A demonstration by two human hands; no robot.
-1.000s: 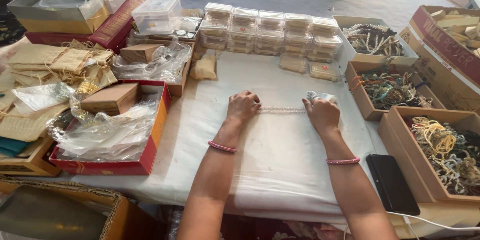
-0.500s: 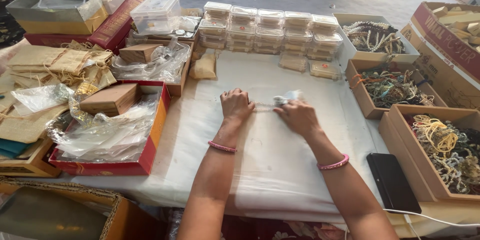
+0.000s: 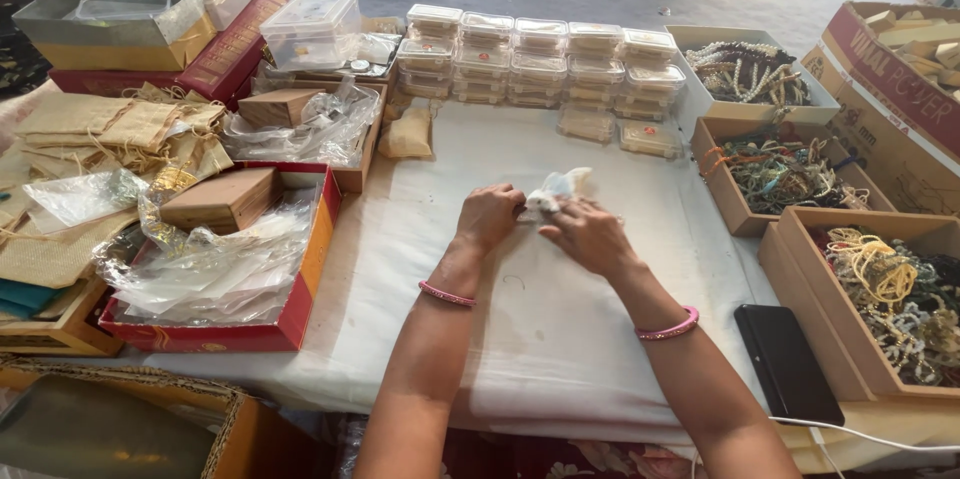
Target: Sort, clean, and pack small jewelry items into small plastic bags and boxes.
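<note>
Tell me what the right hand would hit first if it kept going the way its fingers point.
The right hand points up-left, so it would probably meet the small white pouch at its fingertips first, then the left hand; depth is hard to judge.

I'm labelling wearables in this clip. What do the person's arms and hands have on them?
Both forearms are bare, with no sleeves or gloves showing. The left hand has a thin pink bangle at the wrist; the right hand has a matching pink bangle.

White-clothed table point(image 3: 560, 339), boxes point(image 3: 540, 54), phone point(image 3: 785, 364)
</note>
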